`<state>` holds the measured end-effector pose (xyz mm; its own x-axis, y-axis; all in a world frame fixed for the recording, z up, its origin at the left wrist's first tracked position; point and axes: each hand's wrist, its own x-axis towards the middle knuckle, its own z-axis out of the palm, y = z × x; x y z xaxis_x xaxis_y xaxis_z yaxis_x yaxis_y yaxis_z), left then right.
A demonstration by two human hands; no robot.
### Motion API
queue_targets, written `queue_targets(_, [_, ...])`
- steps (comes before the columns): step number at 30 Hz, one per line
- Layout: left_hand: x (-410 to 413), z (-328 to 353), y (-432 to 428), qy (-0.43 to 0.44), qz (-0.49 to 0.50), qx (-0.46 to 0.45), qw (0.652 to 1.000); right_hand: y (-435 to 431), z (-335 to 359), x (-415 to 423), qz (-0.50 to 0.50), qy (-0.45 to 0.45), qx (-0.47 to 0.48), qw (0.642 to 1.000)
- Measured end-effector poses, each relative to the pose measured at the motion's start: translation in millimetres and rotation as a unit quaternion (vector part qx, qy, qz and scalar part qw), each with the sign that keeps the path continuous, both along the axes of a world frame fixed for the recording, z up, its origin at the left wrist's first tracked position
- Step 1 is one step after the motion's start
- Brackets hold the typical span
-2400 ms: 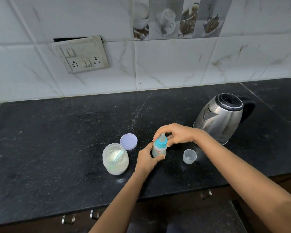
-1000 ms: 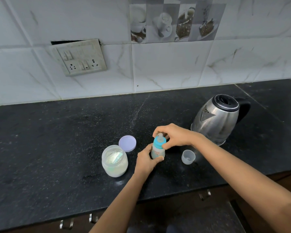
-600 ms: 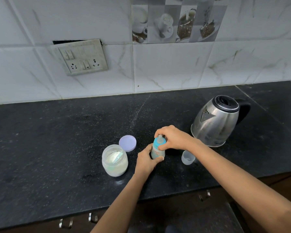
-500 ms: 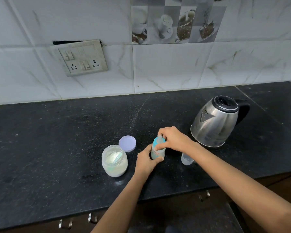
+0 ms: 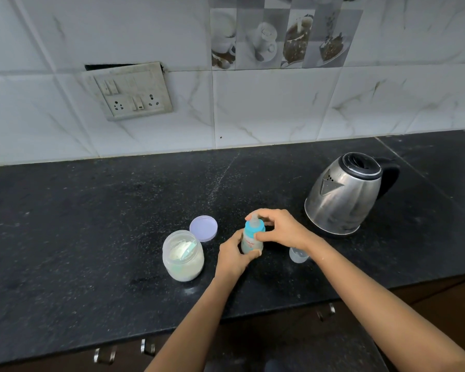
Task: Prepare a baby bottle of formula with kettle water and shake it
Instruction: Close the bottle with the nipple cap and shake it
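Observation:
A small baby bottle (image 5: 250,240) with a teal screw collar and a clear teat stands upright on the black counter (image 5: 91,237). My left hand (image 5: 235,255) wraps its lower body from the near side. My right hand (image 5: 282,229) grips the teal collar from the right, fingers curled around it. An open jar of white formula powder (image 5: 183,255) with a scoop inside sits left of the bottle. The steel kettle (image 5: 344,193) stands to the right, lid off, black handle facing right.
The jar's lilac lid (image 5: 203,228) lies flat behind the jar. A clear bottle cap (image 5: 297,255) rests on the counter, partly under my right wrist. The tiled wall with a socket panel (image 5: 130,91) rises behind. Drawer handles (image 5: 105,354) show below the counter's front edge.
My right hand has turned around the bottle's teal collar, fingers shifting from above the teat to its side. My left hand kept its hold on the bottle's body. The bottle stayed in place.

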<state>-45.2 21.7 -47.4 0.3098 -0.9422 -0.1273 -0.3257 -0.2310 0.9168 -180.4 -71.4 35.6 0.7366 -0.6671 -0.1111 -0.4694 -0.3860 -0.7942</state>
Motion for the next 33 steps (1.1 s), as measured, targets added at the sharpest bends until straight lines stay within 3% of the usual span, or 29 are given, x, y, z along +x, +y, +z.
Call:
queue_targets(8, [-1,-3,0,-0.008,0.003,-0.008,1.0,12,-11,5,-0.096,-0.008,-0.062,0.993])
queue_targets(11, [-1,-2,0,-0.006,0.001,-0.004,1.0,15,-11,11,-0.11,0.031,-0.112,0.987])
queue_targets(16, [-2,-1,0,-0.001,0.006,0.003,1.0,9,-3,4,-0.148,0.12,-0.113,0.975])
queue_targets(23, [-2,-2,0,0.013,0.002,-0.008,1.0,16,-16,1,-0.04,0.012,0.013,0.999])
queue_targets(29, [-2,-2,2,0.003,0.002,-0.01,1.0,51,-35,3,-0.214,-0.079,-0.008,0.974])
queue_targets(33, [-2,-2,2,0.012,0.006,-0.004,1.0,46,-25,-11,-0.257,-0.043,-0.067,0.963])
